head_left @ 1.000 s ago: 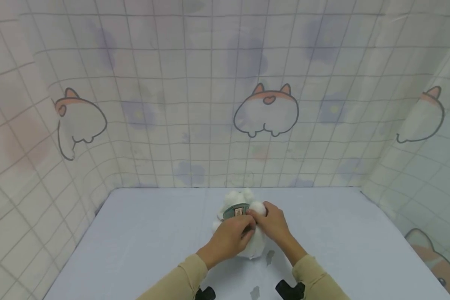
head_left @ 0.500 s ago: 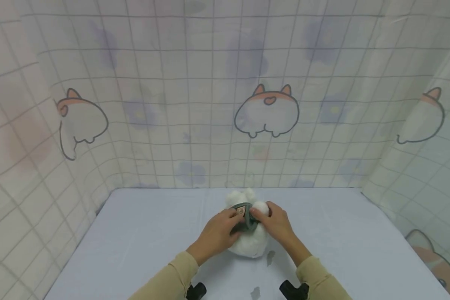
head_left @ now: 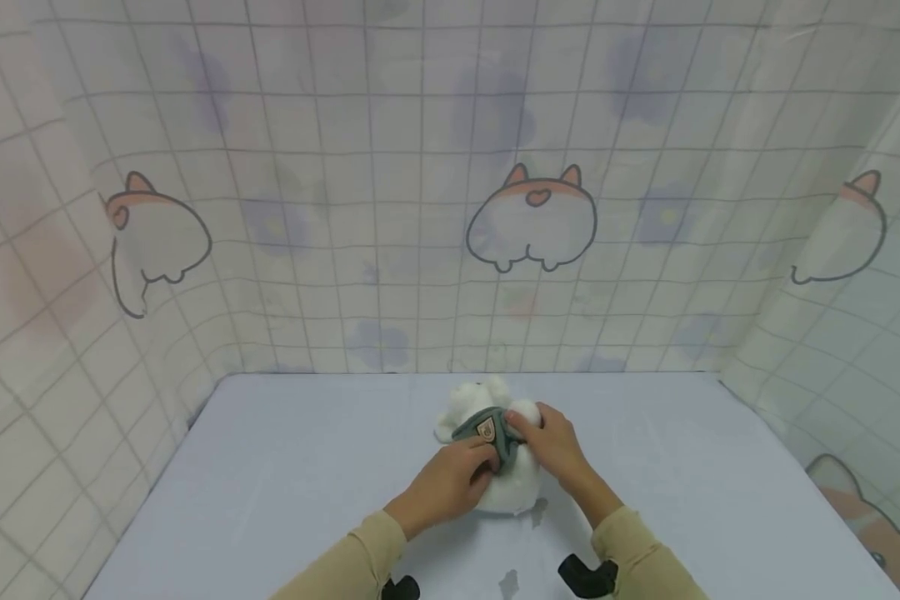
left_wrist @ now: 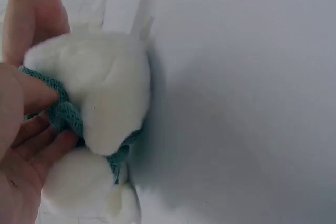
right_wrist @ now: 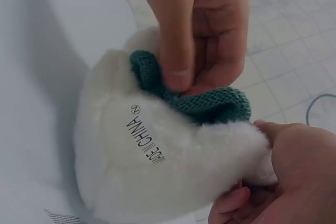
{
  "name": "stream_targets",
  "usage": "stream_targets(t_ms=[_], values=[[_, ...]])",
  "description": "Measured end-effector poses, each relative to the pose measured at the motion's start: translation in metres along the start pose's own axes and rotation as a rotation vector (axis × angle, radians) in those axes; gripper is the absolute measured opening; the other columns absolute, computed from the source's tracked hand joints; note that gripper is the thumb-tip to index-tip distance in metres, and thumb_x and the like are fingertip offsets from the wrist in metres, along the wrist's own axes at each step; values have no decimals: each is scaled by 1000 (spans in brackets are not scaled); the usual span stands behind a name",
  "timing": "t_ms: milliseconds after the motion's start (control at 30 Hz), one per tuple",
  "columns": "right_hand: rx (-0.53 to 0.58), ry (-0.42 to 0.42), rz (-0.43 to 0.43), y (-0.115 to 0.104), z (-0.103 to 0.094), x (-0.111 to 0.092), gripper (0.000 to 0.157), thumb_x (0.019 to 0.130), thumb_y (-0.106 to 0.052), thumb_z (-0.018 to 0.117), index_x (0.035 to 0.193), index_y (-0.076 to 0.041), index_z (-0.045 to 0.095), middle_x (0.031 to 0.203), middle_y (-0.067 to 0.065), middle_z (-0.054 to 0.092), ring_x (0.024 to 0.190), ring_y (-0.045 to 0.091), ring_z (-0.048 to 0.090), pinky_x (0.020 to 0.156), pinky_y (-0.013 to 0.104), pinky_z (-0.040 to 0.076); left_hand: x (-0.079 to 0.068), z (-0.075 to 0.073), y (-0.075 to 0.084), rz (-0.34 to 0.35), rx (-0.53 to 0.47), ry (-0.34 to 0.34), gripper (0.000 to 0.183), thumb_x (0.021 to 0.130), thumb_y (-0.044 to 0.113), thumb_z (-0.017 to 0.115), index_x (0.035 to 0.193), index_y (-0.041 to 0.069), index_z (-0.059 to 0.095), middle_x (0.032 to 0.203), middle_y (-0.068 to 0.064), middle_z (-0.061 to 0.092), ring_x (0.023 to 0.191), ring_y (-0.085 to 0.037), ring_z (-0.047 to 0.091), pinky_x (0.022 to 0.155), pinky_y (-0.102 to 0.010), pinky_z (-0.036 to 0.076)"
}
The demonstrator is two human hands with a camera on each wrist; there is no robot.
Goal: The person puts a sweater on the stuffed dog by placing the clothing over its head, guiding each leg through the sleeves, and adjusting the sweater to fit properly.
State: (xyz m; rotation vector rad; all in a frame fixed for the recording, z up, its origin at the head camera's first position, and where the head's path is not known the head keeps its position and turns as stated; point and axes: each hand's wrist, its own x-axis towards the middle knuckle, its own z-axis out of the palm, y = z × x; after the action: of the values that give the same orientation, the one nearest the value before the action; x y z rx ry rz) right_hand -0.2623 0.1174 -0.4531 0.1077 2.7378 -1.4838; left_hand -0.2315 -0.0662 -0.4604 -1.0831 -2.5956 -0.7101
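A white plush toy (head_left: 515, 487) lies on the table, wearing a green knitted garment (head_left: 487, 426) with a small tan patch. My left hand (head_left: 446, 483) pinches the knit between thumb and fingers; in the right wrist view this left hand (right_wrist: 202, 35) pulls at the garment's edge (right_wrist: 215, 100). One rounded limb of the toy is gripped by my right hand (head_left: 555, 446), seen close in the right wrist view with its fingers around the white plush (right_wrist: 152, 156). Black "MADE IN CHINA" print shows on the toy's fur. Left wrist view: knit (left_wrist: 65, 114) bunches between two white bulges.
The table (head_left: 307, 467) has a white cover with grey marks (head_left: 508, 583) near the front. A patterned curtain (head_left: 420, 208) with a grid and corgi drawings hangs behind and at both sides. Black devices (head_left: 588, 577) sit at both wrists.
My left hand first shifted left, then slightly back right, and the green knit now reaches lower over the toy's body. My right hand has moved slightly right, still gripping the limb.
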Motion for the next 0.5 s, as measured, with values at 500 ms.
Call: stream_targets(t_ms=[500], values=[[96,-10,5,-2,-5,0,46,88,-54,47,104,-12,59,96,6,63,81,20,57,63,26,47,2,-17,-19,-308,-219,161,51,79,62,54,109,21,54,97,8,56,81,-6,53,69,-21,46]])
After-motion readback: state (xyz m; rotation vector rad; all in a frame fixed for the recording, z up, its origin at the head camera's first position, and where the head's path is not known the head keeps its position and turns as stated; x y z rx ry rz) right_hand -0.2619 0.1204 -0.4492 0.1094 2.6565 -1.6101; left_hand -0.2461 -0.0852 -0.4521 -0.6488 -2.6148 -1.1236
